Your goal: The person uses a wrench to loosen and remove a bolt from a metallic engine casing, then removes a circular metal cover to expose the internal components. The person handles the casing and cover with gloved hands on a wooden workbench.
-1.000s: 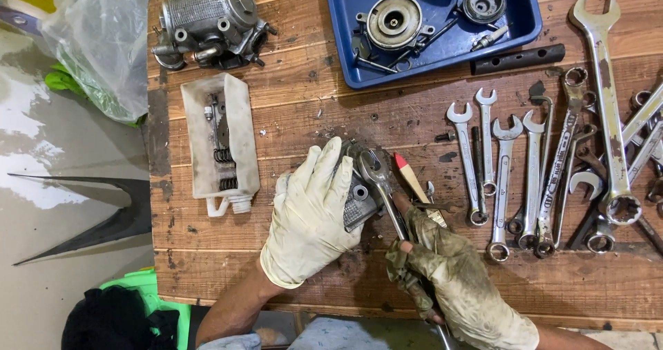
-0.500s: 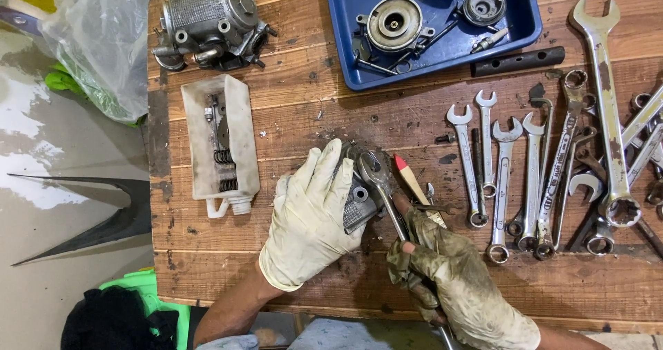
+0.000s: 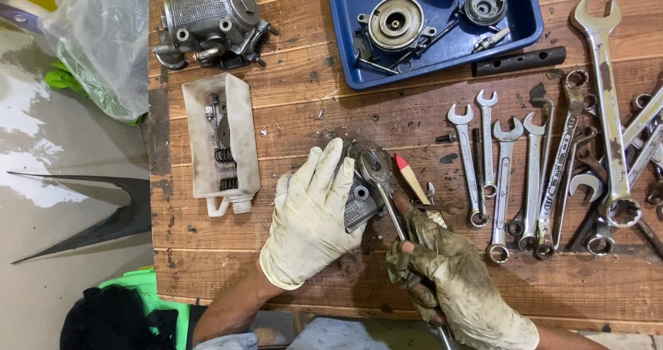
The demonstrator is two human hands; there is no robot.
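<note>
My left hand [image 3: 311,215], in a pale rubber glove, presses flat on a small grey metal engine part [image 3: 359,201] lying on the wooden workbench [image 3: 276,267]. My right hand [image 3: 449,281], in a dirty worn glove, grips the shaft of a steel wrench [image 3: 381,184]. The wrench's ring end sits on top of the metal part, close to my left fingertips. A red-tipped wooden stick [image 3: 411,177] lies just right of the wrench.
Several spanners [image 3: 504,177] lie in a row at the right, with a large one [image 3: 608,108] beyond. A blue tray [image 3: 345,25] of round parts stands at the back. A carburettor body [image 3: 210,18] and a white plastic box [image 3: 221,132] sit left.
</note>
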